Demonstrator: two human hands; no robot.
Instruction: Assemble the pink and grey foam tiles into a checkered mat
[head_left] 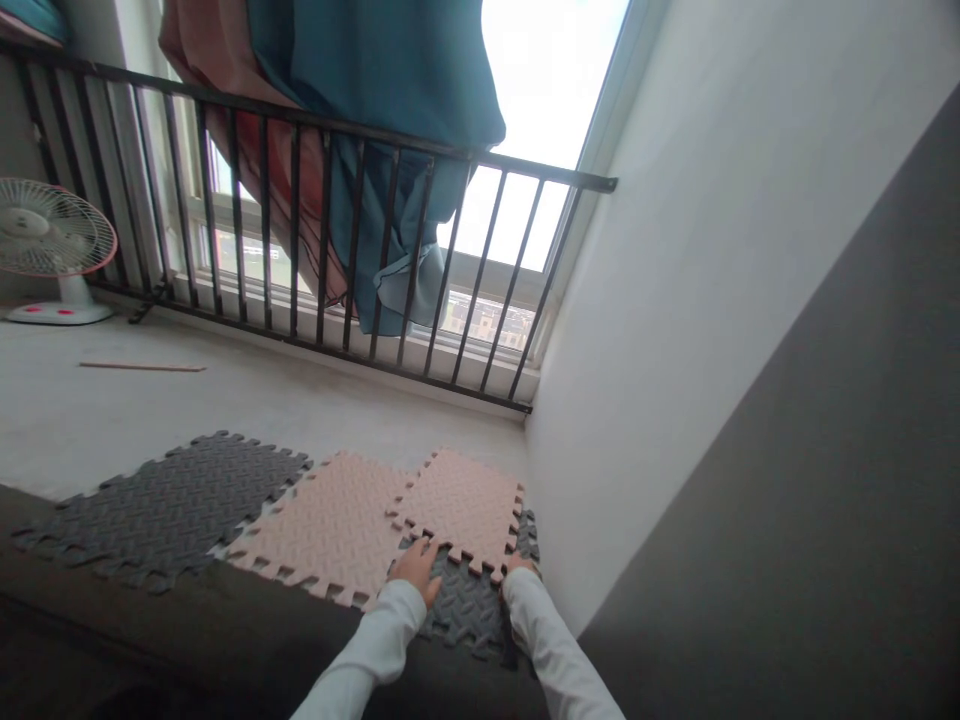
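My left hand (417,569) rests on the dark grey foam mat tile (465,607), its fingers apart and reaching to the near edge of the upper pink foam tile (465,505). At the right, my right hand (519,567) is by the near right corner of that pink tile, over the grey tile's right side. Its fingers are mostly hidden, so their grip does not show. The upper pink tile lies over part of the grey tile and overlaps the corner of another pink foam tile (330,525) to the left.
Another dark grey foam tile (180,505) lies farther left. A thin wooden stick (142,367) is on the pale floor, with a white fan (56,235) behind it. Black railing (322,240) and curtains (375,70) stand before the window. A white wall (660,250) bounds the right side.
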